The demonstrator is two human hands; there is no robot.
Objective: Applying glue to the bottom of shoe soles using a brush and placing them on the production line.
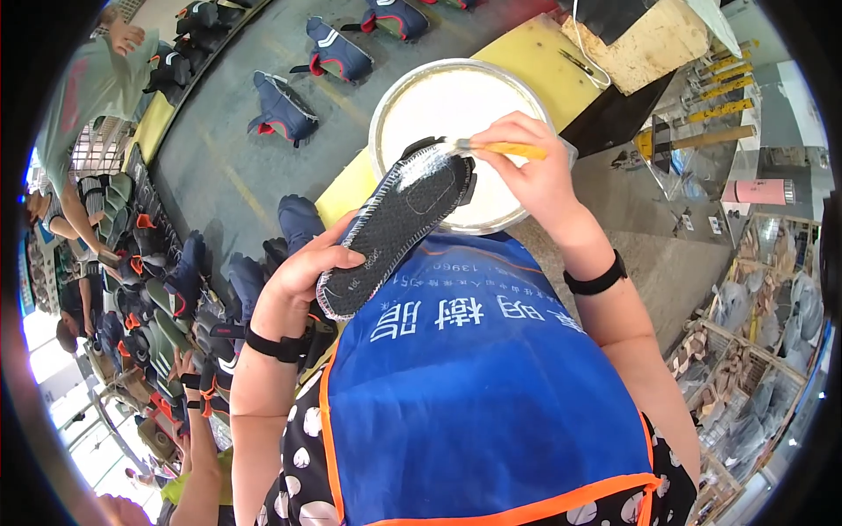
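Observation:
My left hand (307, 267) grips a shoe upper (399, 215) by its heel end, bottom side up. Its black sole board is edged with white stitching, and wet white glue shines on the toe end. A brush (513, 150) with a yellow handle is pinched in my right hand (535, 167), its bristles touching the toe of the upper. Under the toe stands a round metal pan (379, 118) of creamy white glue (456, 92). The upper's front part is mostly hidden behind the sole board.
Several navy shoe uppers (338, 53) lie on the green conveyor belt (210, 140) beyond the pan. Many shoes and soles (149, 307) crowd the left side, where other people (83, 123) work. A yellow board (544, 66) and tools are at the upper right; wire crates (745, 351) stand right.

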